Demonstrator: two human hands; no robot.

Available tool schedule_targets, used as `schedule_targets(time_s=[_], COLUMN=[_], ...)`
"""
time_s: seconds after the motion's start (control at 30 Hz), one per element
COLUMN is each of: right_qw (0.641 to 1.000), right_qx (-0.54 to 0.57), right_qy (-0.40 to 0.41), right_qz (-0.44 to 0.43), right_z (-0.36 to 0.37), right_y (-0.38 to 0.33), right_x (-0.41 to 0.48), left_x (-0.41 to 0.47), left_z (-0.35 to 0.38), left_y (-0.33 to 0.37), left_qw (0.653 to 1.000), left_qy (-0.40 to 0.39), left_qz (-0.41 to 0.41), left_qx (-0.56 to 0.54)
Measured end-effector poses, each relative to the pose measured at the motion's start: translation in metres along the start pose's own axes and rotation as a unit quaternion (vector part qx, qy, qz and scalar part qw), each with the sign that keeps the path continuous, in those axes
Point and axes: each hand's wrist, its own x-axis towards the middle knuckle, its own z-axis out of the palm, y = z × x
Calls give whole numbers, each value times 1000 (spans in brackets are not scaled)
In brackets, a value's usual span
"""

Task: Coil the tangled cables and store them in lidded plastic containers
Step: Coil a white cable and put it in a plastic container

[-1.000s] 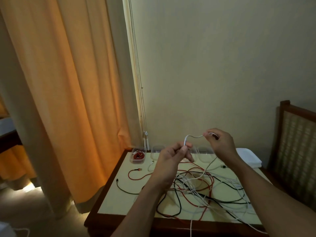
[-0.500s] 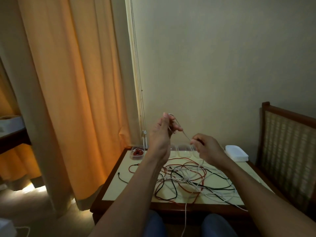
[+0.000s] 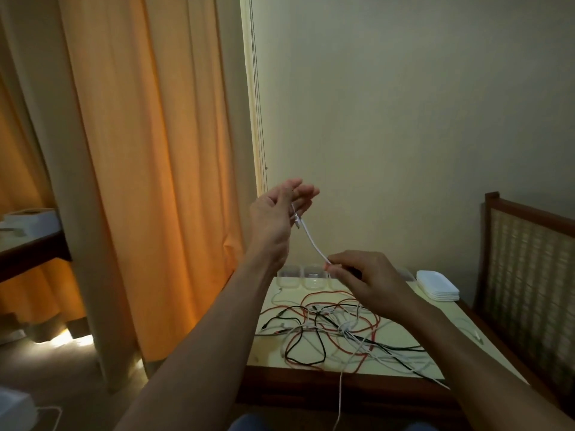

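Observation:
My left hand (image 3: 275, 213) is raised above the table's left back corner, fingers stretched out, with the plug end of a white cable (image 3: 312, 242) caught at the base of the fingers. The cable runs taut down to my right hand (image 3: 364, 278), which pinches it between thumb and fingertips. Below, a tangle of red, black and white cables (image 3: 336, 332) is spread over the table (image 3: 311, 373). Clear plastic containers (image 3: 303, 276) stand at the table's back edge. A stack of white lids (image 3: 437, 286) lies at the back right.
An orange curtain (image 3: 140, 181) hangs left of the table. A wooden chair with a woven back (image 3: 529, 259) stands at the right. One white cable (image 3: 340, 396) hangs over the front edge, another (image 3: 473, 334) lies near the right edge.
My left hand has spread its fingers and shifted slightly right. My right hand has slid down the white cable, which is now drawn straight between the hands.

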Motion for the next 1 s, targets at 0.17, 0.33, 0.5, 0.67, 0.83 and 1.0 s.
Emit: schedule_targets(time_s=[0.17, 0.33, 0.5, 0.67, 0.83, 1.0], right_qw=[996, 983, 976, 989, 976, 945], right_qx=[-64, -119, -124, -25, 160, 226], right_qy=[50, 106, 140, 141, 114, 61], right_qz=[-42, -91, -111, -32, 93, 229], right_z=[-23, -57, -70, -56, -19, 26], right_y=[-2, -5, 3, 18, 39, 71], right_x=[-9, -7, 9, 18, 10, -15], left_x=[-9, -23, -31, -36, -42, -26], left_z=[-11, -6, -1, 1, 4, -2], left_y=[-20, -26, -30, -34, -44, -63], left_qw=[897, 748, 797, 866, 939, 942], left_qy=[-133, -285, -298, -312, -258, -125], left_qz=[140, 143, 58, -74, -190, -246], left_qx=[397, 582, 522, 384, 123, -190])
